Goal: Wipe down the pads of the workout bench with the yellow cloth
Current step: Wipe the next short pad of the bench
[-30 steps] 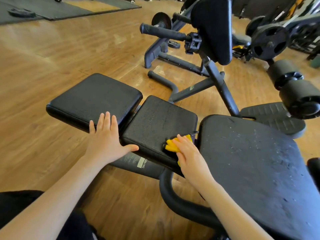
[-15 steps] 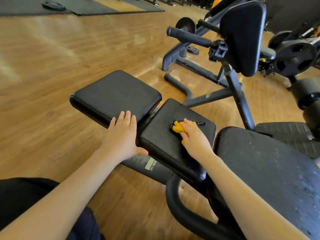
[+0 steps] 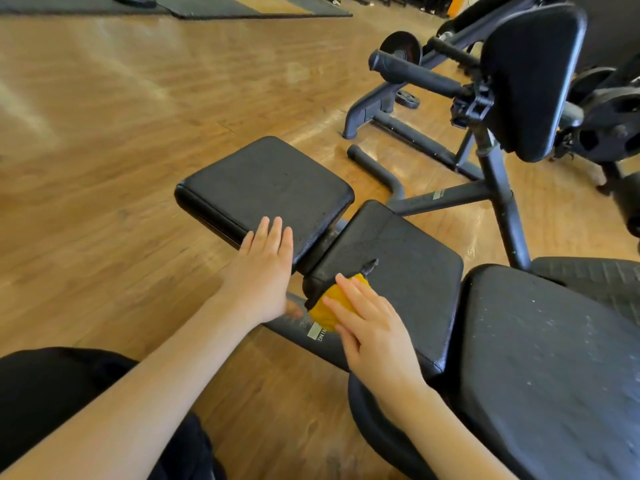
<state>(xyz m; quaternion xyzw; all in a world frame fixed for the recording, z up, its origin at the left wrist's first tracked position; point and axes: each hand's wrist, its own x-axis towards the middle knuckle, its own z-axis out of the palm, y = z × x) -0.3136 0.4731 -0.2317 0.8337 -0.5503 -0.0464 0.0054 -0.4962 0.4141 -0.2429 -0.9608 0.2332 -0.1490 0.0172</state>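
Left hand (image 3: 263,271), fingers straight, rests flat on the near edge of the far-left pad (image 3: 263,188). Right hand (image 3: 374,330) presses the bunched yellow cloth (image 3: 325,311) against the middle pad's (image 3: 408,271) near-left corner, fingers extended over it.

On the frame bar (image 3: 332,344) under the middle pad there is a small label (image 3: 317,332). Only the letters "NING" can be read beside its pale patch; the cloth (image 3: 329,306) hides the rest. Another label (image 3: 438,195) on the far bar is too small to read.
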